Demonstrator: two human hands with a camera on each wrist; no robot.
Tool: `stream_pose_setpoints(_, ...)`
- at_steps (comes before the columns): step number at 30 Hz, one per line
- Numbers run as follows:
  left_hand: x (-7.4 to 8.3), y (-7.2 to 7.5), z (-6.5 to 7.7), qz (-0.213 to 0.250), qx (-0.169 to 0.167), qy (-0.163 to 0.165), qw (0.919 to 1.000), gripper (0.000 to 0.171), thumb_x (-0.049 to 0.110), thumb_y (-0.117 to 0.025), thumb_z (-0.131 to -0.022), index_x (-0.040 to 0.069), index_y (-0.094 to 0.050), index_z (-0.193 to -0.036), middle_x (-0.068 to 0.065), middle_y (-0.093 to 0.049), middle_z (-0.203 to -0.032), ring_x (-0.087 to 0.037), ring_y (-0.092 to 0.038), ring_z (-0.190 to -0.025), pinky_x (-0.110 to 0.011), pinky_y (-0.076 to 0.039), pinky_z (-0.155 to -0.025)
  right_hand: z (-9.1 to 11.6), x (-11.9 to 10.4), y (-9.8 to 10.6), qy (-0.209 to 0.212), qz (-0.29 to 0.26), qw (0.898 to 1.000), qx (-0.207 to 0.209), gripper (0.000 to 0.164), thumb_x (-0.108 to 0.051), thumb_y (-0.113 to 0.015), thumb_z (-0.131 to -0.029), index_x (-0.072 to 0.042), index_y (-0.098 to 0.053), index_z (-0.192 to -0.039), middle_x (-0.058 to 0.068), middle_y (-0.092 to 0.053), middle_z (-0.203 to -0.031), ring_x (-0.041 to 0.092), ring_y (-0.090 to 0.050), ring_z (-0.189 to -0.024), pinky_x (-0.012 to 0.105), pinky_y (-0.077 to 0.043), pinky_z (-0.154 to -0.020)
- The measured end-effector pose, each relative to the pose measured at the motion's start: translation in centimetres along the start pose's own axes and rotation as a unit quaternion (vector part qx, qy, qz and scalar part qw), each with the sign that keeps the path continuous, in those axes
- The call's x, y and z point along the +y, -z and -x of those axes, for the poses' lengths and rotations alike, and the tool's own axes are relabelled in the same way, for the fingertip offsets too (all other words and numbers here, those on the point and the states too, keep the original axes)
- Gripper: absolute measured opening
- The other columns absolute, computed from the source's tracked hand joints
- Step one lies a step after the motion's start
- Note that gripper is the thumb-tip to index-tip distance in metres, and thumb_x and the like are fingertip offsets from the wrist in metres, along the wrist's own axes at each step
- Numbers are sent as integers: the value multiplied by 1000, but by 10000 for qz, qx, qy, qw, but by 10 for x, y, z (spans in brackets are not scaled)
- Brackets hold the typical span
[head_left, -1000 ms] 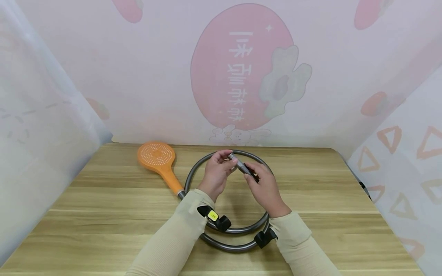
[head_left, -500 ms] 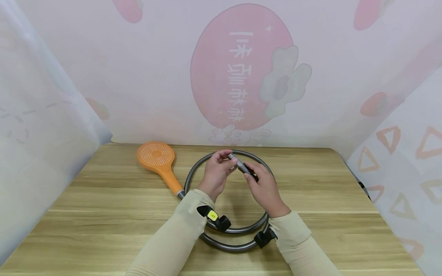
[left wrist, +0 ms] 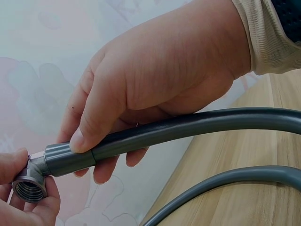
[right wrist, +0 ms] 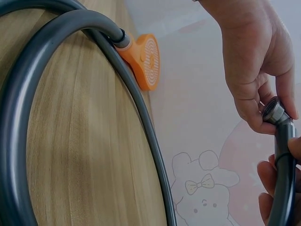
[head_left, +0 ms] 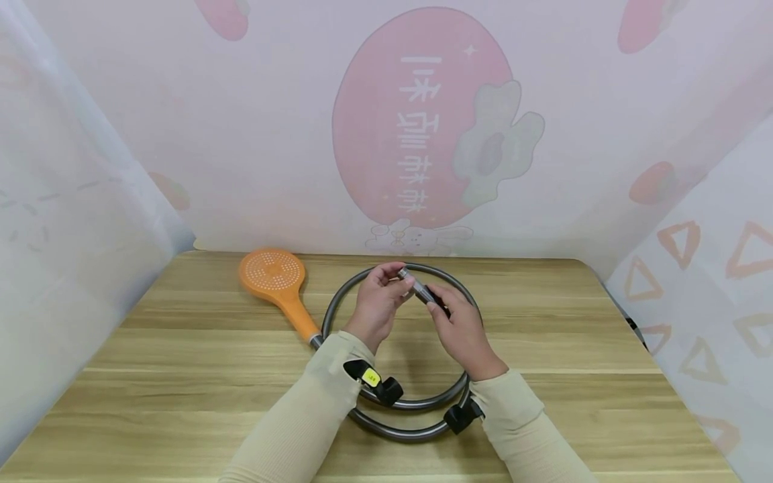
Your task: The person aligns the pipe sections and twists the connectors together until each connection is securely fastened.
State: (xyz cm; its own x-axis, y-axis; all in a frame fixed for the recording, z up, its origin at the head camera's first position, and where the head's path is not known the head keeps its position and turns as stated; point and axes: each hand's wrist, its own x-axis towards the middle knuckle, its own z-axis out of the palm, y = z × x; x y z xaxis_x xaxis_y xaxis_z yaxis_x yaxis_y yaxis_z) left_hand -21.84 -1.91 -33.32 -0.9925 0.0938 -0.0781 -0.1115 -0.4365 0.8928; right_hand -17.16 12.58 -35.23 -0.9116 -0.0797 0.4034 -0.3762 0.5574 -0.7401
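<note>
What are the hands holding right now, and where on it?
The grey hose: left hand pinches its metal nut, right hand grips just behind it.

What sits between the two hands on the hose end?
Only the hose's grey collar: left hand pinches the metal nut, right hand grips the hose just behind it. Clearest in the left wrist view.
</note>
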Motion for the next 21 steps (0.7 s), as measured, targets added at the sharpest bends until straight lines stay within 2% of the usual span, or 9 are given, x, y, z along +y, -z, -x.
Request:
stream_pose_setpoints(9,-1,2,3,22,-90,-96,9999,27,-8,-62,-88,-3,-56,-114,-3,-54,-96,-13,-55,-84,-26,-50,-78,1,-1,1,-51,85,9999,-71,35,-8,-53,-99,2,-55,-132,17,-58,-126,22,-57,-91,37,-50,-75)
stream_pose_setpoints(13,0,1,6,55,-177,-193,9996,25,-6,-64,-87,0,-58,-111,-3,-53,-96,-13,-55,-84,-27,-49,-79,2,-2,1,-109,63,9999,-105,35,-9,-52,-100,1,-54,-133,17,-59,-123,22,-57,-89,38,-48,-75)
stream_pose_setpoints(21,-1,-1,2,6,7,62,10000,26,-9,-61,-88,2,-58,-111,-2,-53,-96,-13,-55,-84,-25,-50,-76,1,-2,4,-211,62,9994,-265,36,-8,-50,-100,1,-53,-135,16,-60,-116,22,-55,-88,37,-47,-74)
